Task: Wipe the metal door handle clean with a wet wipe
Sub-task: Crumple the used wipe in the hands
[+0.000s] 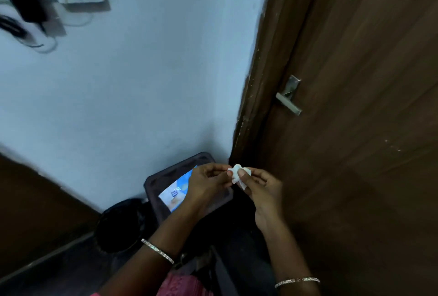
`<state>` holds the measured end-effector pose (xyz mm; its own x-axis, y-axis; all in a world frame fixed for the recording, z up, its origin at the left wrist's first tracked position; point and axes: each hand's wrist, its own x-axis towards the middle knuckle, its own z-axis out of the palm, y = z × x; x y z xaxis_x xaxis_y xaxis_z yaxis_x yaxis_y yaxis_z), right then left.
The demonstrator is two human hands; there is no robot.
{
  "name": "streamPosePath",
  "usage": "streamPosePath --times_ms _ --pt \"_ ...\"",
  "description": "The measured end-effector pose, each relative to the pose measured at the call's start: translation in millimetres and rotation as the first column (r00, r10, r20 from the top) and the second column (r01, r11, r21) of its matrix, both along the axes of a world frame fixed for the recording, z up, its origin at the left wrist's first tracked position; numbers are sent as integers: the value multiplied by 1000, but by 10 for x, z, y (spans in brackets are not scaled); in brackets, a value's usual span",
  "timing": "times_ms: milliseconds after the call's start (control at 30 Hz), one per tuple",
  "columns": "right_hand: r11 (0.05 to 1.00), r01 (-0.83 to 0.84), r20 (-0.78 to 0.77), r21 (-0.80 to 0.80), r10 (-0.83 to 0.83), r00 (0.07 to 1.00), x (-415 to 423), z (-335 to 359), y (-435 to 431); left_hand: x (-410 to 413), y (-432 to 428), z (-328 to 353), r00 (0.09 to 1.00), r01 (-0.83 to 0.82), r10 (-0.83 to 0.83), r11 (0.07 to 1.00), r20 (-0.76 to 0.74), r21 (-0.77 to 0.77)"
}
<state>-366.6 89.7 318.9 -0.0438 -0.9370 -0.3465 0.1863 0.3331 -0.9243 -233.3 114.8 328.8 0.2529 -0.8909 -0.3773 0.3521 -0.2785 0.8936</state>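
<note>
Handle (pixel 288 101) sits untouched on the door (pixel 367 106), far right. Nearer, our left hand (pixel 208 184) and right hand (pixel 263 191) both pinch the wipe (pixel 237 173), probably to bunch it into a pad for wiping.

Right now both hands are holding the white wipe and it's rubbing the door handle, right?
Not quite. The left hand and right hand do hold the white wipe, but the head view shows it below the door handle, not touching it.
</note>
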Motion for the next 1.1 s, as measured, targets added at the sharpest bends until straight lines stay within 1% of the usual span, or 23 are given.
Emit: streamPosePath --times_ms 100,233,367,533,700,833,900,933,1000,1100 --pt "995 -103 -26 0 103 994 285 -122 259 307 339 -110 996 -80 78 996 44 43" --pt "972 -233 -17 33 234 972 763 -168 544 748 740 -214 983 -181 181 977 13 114" --pt "931 -353 11 95 354 935 1305 -327 754 1281 1087 -391 985 -169 170 968 11 185" --pt "888 -428 -8 172 435 900 2153 -653 1060 2062 1465 -709 962 -254 272 929 -30 270" --pt "861 -412 -74 298 451 889 3080 -1088 1376 2977 1759 -1195 943 -293 333 856 -19 425" --pt "857 -379 -182 348 458 870 3728 -1441 1490 3642 1867 -1568 952 -256 305 817 -11 516" --pt "861 -355 -253 363 458 852 3978 -1578 1461 3894 1848 -1676 956 -242 292 809 -9 536" --pt "857 -342 -269 386 459 847 4101 -1647 1425 4015 1826 -1765 961 -232 277 806 -1 544" --pt "832 -339 -238 439 472 849 4312 -1842 1348 4229 1784 -1910 972 -214 234 793 39 570" --pt "773 -340 -256 535 532 807 4487 -2137 1223 4529 1721 -2140 979 -197 121 757 163 623"
